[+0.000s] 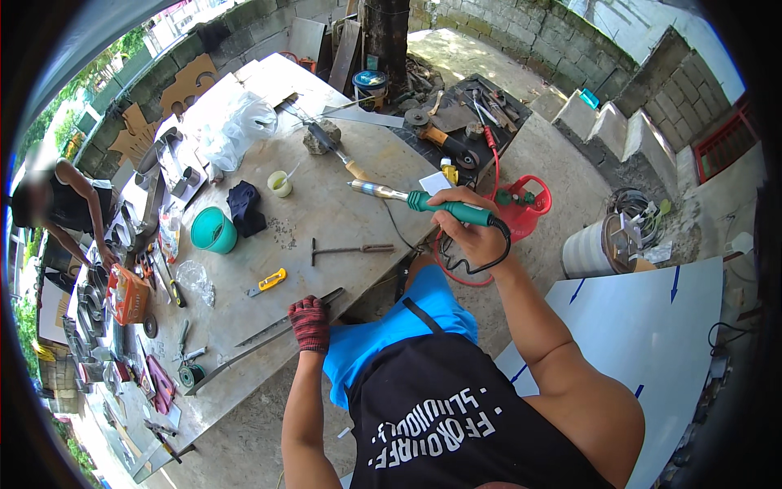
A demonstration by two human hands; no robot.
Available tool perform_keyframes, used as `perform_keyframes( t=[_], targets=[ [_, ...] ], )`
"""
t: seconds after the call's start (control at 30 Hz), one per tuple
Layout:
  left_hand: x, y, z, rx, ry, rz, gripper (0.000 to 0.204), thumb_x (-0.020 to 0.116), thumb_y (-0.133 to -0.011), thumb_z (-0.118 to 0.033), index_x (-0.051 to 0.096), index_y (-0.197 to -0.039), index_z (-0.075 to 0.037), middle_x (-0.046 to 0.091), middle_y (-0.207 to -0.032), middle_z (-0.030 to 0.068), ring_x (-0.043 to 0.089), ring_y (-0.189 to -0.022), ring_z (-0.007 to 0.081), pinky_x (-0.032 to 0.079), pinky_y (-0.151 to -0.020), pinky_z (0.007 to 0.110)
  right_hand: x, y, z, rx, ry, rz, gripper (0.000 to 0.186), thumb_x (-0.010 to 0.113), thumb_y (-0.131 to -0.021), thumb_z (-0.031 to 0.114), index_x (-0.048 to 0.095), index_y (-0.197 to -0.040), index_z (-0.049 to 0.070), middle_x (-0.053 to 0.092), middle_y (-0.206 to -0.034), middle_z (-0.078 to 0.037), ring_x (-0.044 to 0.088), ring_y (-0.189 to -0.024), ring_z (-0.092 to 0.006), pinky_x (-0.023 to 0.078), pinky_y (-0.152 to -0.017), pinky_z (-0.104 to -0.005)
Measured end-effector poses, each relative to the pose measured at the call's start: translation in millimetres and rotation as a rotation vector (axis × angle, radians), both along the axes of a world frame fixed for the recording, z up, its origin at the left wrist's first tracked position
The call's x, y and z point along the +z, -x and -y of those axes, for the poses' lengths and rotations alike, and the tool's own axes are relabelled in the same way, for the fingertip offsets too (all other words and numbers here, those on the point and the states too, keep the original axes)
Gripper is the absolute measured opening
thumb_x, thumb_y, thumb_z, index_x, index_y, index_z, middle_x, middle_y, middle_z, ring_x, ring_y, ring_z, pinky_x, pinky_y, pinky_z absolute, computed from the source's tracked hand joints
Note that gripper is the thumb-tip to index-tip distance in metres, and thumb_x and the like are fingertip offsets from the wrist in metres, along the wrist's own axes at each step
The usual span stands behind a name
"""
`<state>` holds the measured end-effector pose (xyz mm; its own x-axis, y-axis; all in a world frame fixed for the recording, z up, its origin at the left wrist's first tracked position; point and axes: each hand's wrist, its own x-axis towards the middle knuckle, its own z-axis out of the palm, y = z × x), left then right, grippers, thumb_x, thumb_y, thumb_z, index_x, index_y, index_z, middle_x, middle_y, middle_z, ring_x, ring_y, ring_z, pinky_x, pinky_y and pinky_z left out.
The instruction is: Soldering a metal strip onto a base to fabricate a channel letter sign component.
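Note:
My right hand (pixel 471 232), bare, is wrapped round the green handle of a large soldering iron (pixel 419 200). Its metal barrel and tip point left over the table's right side, and a black cord hangs from the handle's end. At the near edge of the table my left hand (pixel 309 324), in a red and black knit glove, closes over a long thin metal strip (pixel 265 335). Just beyond that hand lie a yellow utility knife (pixel 269 282) and a rusty T-shaped rod (pixel 352 249). A second iron with a wooden handle (pixel 355 169) rests against a stone (pixel 322 137).
The worktable (pixel 244 306) bears a teal bowl (pixel 213 231), a dark cloth (pixel 243 209), a small cup (pixel 279 183) and plastic bags. A person (pixel 65 196) reaches in at the far left. An angle grinder (pixel 440 138) and a red gas cylinder (pixel 521 213) stand right.

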<state>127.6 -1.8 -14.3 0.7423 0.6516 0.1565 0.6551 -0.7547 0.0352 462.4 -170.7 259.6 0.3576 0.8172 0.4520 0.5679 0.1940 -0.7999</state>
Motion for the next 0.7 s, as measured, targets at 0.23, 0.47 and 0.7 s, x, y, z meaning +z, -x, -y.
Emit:
perform_keyframes(
  t=[0.23, 0.47, 0.7],
  targets=[
    [5, -2, 3, -0.003, 0.002, 0.017, 0.015, 0.056, -0.089, -0.017, 0.065, -0.099, -0.011, 0.066, -0.109, 0.0095, 0.063, -0.105, 0.0306, 0.043, -0.100, 0.050, -2, 0, 1, -0.033, 0.003, -0.017, 0.017, 0.065, -0.100, 0.005, 0.066, -0.116, -0.001, 0.069, -0.102, -0.009, 0.068, -0.086, -0.0140, 0.053, -0.076, -0.0275],
    [4, -1, 4, 0.003, 0.000, 0.040, 0.014, 0.056, -0.089, -0.018, 0.065, -0.098, -0.012, 0.067, -0.108, 0.0089, 0.063, -0.105, 0.0303, 0.043, -0.100, 0.051, 2, 3, -1, -0.034, -0.084, 0.035, 0.016, 0.066, -0.099, 0.007, 0.067, -0.113, 0.000, 0.069, -0.101, -0.007, 0.064, -0.084, -0.0115, 0.051, -0.076, -0.0285],
    [7, -1, 4, -0.015, -0.049, 0.159, 0.024, 0.073, -0.080, -0.031, 0.065, -0.096, -0.015, 0.069, -0.110, 0.0065, 0.063, -0.105, 0.0298, 0.041, -0.097, 0.051, 0, 4, -1, -0.035, -0.099, 0.021, 0.016, 0.067, -0.098, 0.007, 0.068, -0.113, 0.001, 0.069, -0.100, -0.007, 0.061, -0.084, -0.0114, 0.049, -0.076, -0.0283]
  ],
)
